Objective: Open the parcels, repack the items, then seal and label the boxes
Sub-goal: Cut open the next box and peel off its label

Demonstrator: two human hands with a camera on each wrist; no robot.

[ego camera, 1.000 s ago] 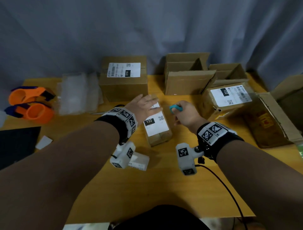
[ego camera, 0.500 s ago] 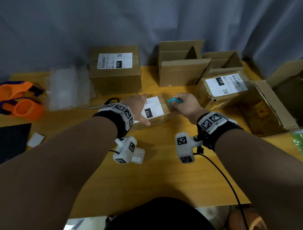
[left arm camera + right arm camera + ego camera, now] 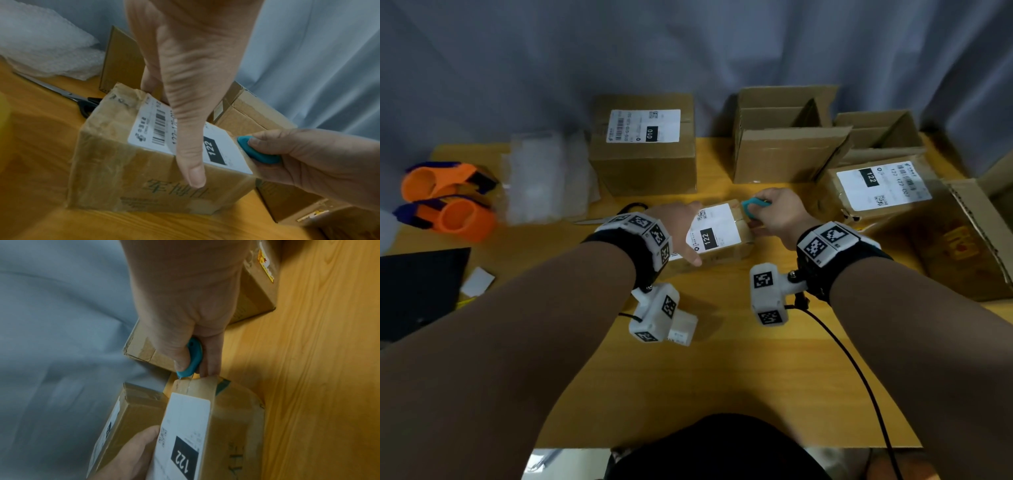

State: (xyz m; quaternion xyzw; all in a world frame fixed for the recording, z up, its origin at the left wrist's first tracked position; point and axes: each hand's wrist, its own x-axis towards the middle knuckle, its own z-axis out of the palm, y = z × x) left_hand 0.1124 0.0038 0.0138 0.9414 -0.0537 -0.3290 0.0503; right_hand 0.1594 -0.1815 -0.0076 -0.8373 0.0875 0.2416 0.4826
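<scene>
A small taped cardboard parcel with a white label marked 122 lies at the table's middle. My left hand grips it from above, with the thumb down the near side and the fingers over the far edge. My right hand pinches a small teal box cutter. In the right wrist view the cutter has its tip at the taped seam on the parcel's right end. The left wrist view shows the cutter touching the parcel's top right corner.
A sealed box labelled 010 and two open boxes stand at the back. Another parcel marked 122 and a big open box are at right. Scissors, bubble wrap and orange tape dispensers lie at left.
My left hand has turned the small parcel so its label faces sideways and now grips it. My right hand has brought the cutter down to the parcel's right end.
</scene>
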